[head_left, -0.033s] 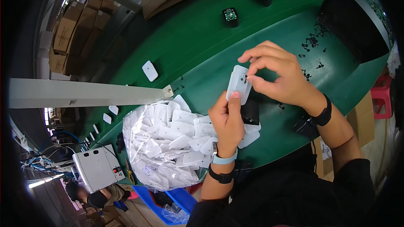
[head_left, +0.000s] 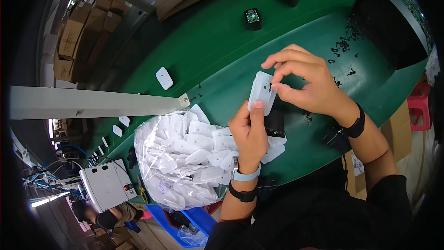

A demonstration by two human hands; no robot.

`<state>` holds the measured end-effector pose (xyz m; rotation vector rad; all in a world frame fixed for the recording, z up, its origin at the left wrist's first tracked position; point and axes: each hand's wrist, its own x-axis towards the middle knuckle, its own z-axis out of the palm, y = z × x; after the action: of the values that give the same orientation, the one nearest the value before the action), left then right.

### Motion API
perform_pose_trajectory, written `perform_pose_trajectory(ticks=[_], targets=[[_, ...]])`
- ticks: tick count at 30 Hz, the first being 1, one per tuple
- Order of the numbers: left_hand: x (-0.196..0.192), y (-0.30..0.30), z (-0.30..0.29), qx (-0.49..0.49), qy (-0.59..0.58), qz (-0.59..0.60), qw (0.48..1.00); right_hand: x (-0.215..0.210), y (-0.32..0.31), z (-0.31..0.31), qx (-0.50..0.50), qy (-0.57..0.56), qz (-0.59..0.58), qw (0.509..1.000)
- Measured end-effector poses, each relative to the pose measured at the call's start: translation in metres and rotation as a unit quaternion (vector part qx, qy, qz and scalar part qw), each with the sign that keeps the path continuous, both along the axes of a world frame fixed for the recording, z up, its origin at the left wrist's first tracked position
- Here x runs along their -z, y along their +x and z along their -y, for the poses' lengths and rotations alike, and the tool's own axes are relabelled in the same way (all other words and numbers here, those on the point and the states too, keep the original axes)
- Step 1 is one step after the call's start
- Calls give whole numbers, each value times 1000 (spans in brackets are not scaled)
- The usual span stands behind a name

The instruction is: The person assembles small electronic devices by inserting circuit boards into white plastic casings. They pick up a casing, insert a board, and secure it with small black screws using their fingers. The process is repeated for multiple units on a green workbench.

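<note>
My left hand grips a white rounded rectangular plastic cover from below, its thumb pressed on the near end. The cover is tilted and has small dark holes or spots on its face. My right hand pinches a small black part between thumb and index finger at the cover's right edge; its exact shape is mostly hidden. The other right fingers are curled above. Just below the cover, partly behind my left hand, is a black box-shaped thing.
A clear bag of white covers lies left of my hands. Small black parts are scattered at right, near a black tray. Black housings with green circuit boards line the far green belt. A grey metal bar juts in from the left.
</note>
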<state>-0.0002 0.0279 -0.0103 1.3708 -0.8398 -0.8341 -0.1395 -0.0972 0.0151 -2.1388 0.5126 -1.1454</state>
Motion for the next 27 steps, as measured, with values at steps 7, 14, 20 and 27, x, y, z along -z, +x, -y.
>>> perform_pose_trajectory(ticks=[7, 14, 20, 27], targets=[[-1, 2, -3, 21, -13, 67, 997, 1, 0, -2, -19, 48, -15, 999], [-1, 2, -2, 29, -31, 111, 993, 4, 5, -6, -8, 67, -18, 998], [-2, 2, -4, 42, -10, 28, 999, -5, 2, -9, -78, 382, 32, 920], [1, 5, -3, 48, 5, 19, 999, 2, 3, -11, -114, 425, 72, 895]])
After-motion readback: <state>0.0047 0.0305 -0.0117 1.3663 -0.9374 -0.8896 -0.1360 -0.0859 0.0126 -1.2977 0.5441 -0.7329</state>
